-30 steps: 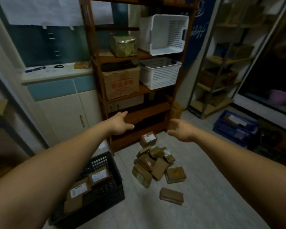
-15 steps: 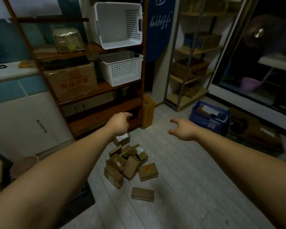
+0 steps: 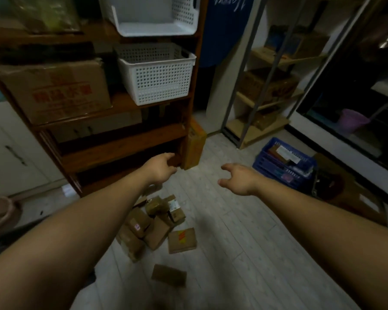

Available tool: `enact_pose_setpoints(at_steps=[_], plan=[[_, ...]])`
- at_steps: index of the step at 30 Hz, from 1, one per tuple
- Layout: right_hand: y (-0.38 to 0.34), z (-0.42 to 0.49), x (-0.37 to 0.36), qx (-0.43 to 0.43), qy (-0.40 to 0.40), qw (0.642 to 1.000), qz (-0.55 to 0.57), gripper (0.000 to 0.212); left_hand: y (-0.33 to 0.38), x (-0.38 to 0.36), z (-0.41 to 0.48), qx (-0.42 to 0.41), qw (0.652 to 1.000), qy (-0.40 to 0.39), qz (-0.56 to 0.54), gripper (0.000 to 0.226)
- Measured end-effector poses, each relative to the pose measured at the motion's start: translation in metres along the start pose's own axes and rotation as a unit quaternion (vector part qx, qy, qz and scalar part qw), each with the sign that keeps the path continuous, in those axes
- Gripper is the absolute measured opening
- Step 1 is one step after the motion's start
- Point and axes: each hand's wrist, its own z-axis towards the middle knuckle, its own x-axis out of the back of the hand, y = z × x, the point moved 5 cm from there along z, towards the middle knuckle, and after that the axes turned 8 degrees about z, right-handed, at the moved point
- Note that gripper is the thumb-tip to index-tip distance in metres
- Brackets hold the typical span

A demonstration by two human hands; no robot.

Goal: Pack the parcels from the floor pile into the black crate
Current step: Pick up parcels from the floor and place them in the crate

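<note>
In the head view the gaze has swung right and the black crate has left the frame, while the left hand [image 3: 159, 170] and right hand [image 3: 240, 180], fingers loosely spread and empty, still hover over the parcel pile [image 3: 152, 222] on the floor [image 3: 233, 253], so the next pick looks unstarted, with the wooden shelf unit [image 3: 121, 144] crowding close behind and a blue crate [image 3: 282, 164] off right.

My left hand [image 3: 159, 170] hangs empty, fingers loosely bent, over the far side of the pile of brown parcels [image 3: 154, 222] on the floor [image 3: 233, 253]. My right hand [image 3: 239, 180] is empty too, fingers spread, to the right of the pile. One flat parcel [image 3: 169, 275] lies apart, nearer me. A wooden shelf [image 3: 121, 144] stands behind, with a blue crate [image 3: 280, 168] to the right.
</note>
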Motion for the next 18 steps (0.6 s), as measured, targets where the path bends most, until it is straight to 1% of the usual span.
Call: enact_pose_setpoints(at_steps=[4,7,9,11,15,16,17,18], plan=[[0.01,0.059,-0.013,0.025,-0.053,0.998,-0.014,0.071,-0.03,-0.015,0.024,0.046,0.999,-0.005,0.0,0.061],[0.015,0.104,-0.036,0.065,-0.094,0.993,-0.029,0.071,-0.059,-0.037,0.033,0.116,0.993,0.02,-0.011,0.059],[0.024,0.131,-0.061,0.1,-0.123,0.986,-0.048,0.07,-0.074,-0.061,0.031,0.163,0.985,0.046,-0.038,0.055],[0.041,0.156,-0.092,0.123,-0.156,0.979,-0.052,0.068,-0.085,-0.096,0.026,0.199,0.976,0.055,-0.076,0.045],[0.097,0.201,-0.169,0.131,-0.231,0.964,-0.03,0.061,-0.11,-0.189,0.031,0.229,0.969,0.011,-0.093,0.011],[0.111,0.212,-0.188,0.133,-0.244,0.96,-0.031,0.059,-0.119,-0.213,0.036,0.236,0.966,0.001,-0.103,0.01],[0.125,0.224,-0.21,0.131,-0.253,0.958,-0.023,0.058,-0.129,-0.239,0.042,0.246,0.963,-0.009,-0.114,0.015],[0.138,0.235,-0.232,0.128,-0.26,0.957,-0.009,0.056,-0.142,-0.267,0.049,0.256,0.961,-0.022,-0.107,0.015]])
